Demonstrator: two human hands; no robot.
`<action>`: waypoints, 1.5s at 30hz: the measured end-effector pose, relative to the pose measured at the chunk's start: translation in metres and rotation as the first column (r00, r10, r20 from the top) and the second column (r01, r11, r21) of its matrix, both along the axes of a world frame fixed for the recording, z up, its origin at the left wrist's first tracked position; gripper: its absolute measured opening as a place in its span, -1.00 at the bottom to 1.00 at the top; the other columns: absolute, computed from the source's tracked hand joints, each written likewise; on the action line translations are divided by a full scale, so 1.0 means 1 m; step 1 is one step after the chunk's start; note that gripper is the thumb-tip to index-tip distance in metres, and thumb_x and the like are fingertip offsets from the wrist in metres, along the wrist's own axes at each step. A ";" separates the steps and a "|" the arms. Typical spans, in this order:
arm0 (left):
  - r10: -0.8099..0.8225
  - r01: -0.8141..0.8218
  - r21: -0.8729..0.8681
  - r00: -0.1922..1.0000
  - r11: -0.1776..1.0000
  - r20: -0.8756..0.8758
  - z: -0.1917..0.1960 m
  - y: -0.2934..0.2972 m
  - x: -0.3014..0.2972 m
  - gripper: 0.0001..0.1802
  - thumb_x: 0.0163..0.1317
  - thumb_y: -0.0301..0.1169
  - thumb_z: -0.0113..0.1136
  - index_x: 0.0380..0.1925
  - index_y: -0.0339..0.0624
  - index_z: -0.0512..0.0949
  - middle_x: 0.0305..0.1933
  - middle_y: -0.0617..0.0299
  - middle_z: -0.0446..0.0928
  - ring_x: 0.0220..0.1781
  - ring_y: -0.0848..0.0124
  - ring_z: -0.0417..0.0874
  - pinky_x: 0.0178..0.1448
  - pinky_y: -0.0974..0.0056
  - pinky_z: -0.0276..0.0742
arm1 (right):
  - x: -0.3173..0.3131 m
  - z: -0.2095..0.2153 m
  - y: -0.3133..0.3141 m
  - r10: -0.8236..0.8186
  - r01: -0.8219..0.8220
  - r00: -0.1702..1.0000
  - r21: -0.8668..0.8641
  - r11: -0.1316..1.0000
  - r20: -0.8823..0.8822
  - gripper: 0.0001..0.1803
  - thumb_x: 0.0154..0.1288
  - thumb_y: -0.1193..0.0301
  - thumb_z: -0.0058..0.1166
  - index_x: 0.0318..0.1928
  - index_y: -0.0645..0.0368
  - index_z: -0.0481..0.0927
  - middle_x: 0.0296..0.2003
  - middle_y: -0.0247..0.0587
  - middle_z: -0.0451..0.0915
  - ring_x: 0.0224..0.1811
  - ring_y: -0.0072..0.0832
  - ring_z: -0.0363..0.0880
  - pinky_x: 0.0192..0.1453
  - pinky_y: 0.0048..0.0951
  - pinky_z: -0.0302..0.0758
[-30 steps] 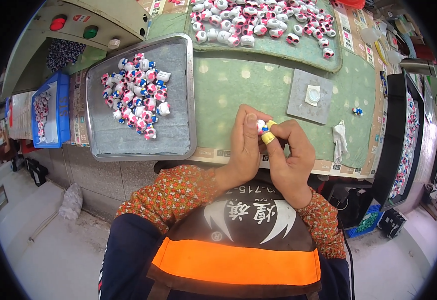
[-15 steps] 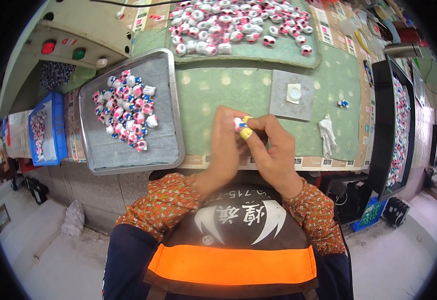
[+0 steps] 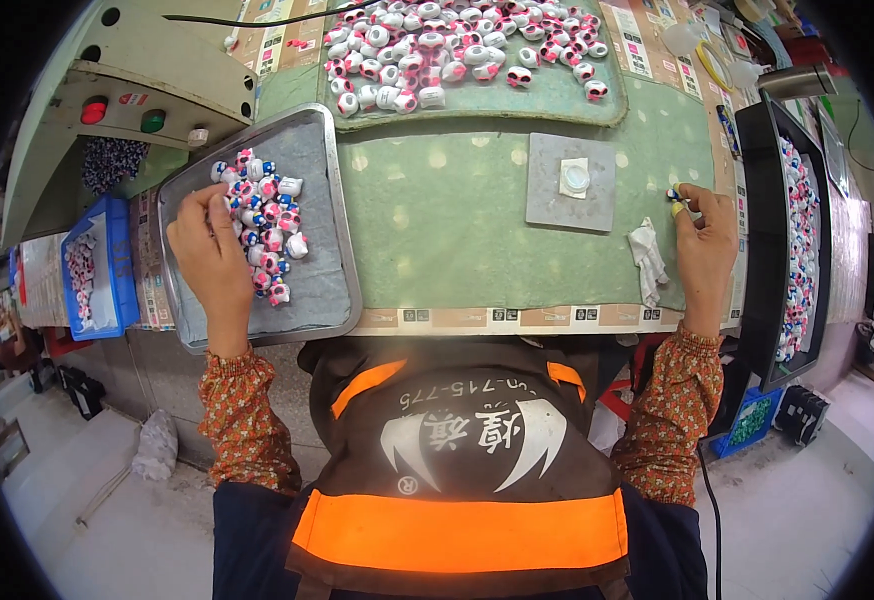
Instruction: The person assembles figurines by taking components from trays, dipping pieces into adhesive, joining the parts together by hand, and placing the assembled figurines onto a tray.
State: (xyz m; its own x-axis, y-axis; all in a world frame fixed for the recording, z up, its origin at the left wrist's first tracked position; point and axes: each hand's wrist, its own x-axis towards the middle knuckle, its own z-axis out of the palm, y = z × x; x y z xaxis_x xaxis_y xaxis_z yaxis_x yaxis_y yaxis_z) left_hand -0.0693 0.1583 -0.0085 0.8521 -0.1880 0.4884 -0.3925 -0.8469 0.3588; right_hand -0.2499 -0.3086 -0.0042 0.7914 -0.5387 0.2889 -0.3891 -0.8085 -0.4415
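At the left, my left hand (image 3: 207, 245) reaches over a metal tray (image 3: 349, 240) with its fingers curled together at the edge of a pile of small figurines (image 3: 269, 240) in white, pink and blue. Whatever lies between those fingertips is hidden. Far to the right, my right hand (image 3: 705, 235) pinches a small blue-and-white toy part (image 3: 672, 194) between thumb and finger, both wearing yellow fingertip covers. A crumpled white glove or cloth (image 3: 647, 262) lies beside that hand. Nearer the middle, a grey square plate (image 3: 547, 205) bears a round pale disc (image 3: 575, 178).
White-and-pink toy heads (image 3: 472, 45) fill a tray at the back of the green mat (image 3: 437, 230). A machine housing (image 3: 172, 80) with red and green buttons stands at the upper left. A blue bin (image 3: 122, 260) is far left; a black tray (image 3: 757, 290) of figurines borders the right.
My hands have parted from the middle, where they held a small figurine together. The left has gone to the metal tray, the right to the small part on the mat's right side.
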 end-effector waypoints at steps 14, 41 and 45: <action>-0.507 0.502 -0.128 0.862 0.855 -0.006 0.021 -0.172 0.030 -0.86 0.35 -0.34 0.14 -0.24 -0.08 0.64 -0.21 0.15 0.59 -0.06 0.15 0.55 0.05 0.05 0.42 | 0.011 0.002 0.026 0.141 -0.143 0.988 -0.039 0.989 -0.057 -0.72 0.24 0.59 0.05 -0.02 0.25 0.56 -0.26 0.02 0.55 -0.18 -0.02 0.55 -0.03 -0.13 0.47; -0.665 0.404 -0.580 0.658 0.708 -0.354 0.007 -0.203 0.026 -0.74 0.49 -0.21 0.09 -0.05 -0.17 0.41 -0.38 0.38 0.42 -0.40 0.51 0.44 -0.35 0.39 0.37 | 0.007 0.005 0.029 0.098 -0.125 0.992 0.598 0.791 0.077 -0.82 0.37 0.57 0.14 -0.05 0.32 0.63 -0.28 -0.33 0.64 -0.33 -0.65 0.55 -0.23 -0.55 0.51; -0.885 -0.234 -0.909 0.241 0.345 -0.398 0.029 -0.188 -0.023 -0.76 0.49 -0.18 0.02 -0.01 -0.04 0.42 -0.34 0.44 0.35 -0.42 0.64 0.26 -0.39 0.47 0.24 | 0.022 0.020 0.039 0.148 -0.154 0.986 0.751 0.642 0.076 -0.81 0.38 0.53 0.16 -0.04 0.33 0.62 -0.30 -0.41 0.62 -0.33 -0.73 0.50 -0.23 -0.61 0.47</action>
State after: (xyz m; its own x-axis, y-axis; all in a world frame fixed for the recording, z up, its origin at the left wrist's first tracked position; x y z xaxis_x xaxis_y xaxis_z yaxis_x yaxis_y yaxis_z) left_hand -0.0924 -0.0301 0.0202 0.7091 -0.6670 -0.2286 0.4416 0.1673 0.8815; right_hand -0.2284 -0.2695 0.0157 0.8817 -0.4457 -0.1550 -0.2864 -0.2444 -0.9264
